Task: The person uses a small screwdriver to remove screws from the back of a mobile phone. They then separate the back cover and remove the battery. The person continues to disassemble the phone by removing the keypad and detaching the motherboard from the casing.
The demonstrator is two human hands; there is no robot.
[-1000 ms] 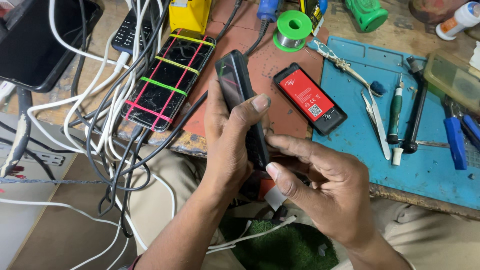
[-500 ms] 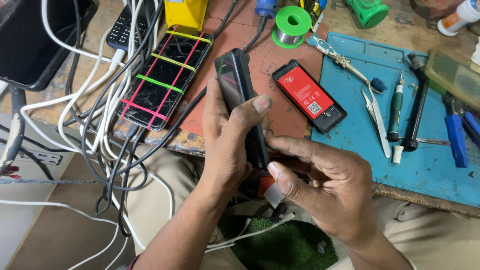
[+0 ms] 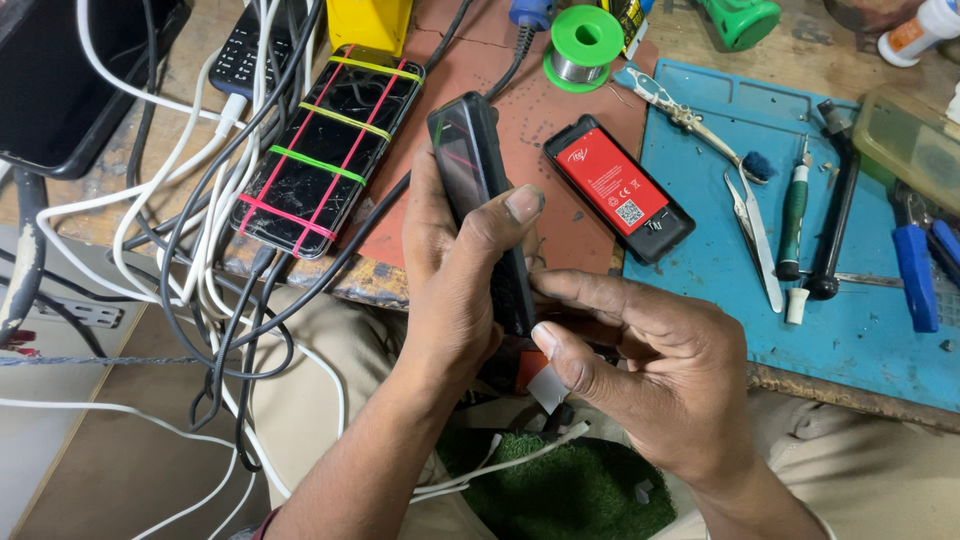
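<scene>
My left hand (image 3: 450, 290) grips a slim black phone (image 3: 468, 165) held on edge, thumb pressed on its side. My right hand (image 3: 660, 370) meets the phone's lower end, thumb and fingertips touching it; a small white and orange piece (image 3: 540, 378) shows just under that thumb. On the brown mat (image 3: 520, 120) lies a second black phone (image 3: 618, 187), back open, with a red battery showing. A smartphone with a cracked screen (image 3: 330, 150), bound with coloured rubber bands, lies to the left.
A blue work mat (image 3: 850, 330) at right carries tweezers (image 3: 752, 220), a green-handled screwdriver (image 3: 792, 215), a black tool (image 3: 830, 200) and blue-handled pliers (image 3: 915, 275). A green solder spool (image 3: 585, 45) stands behind. Tangled white and black cables (image 3: 190, 250) hang at left. A keypad phone (image 3: 250, 45) lies under them.
Both hands and the held phone have stayed almost in place; the view has shifted slightly. My right thumb has slid a little along the phone's lower end.
</scene>
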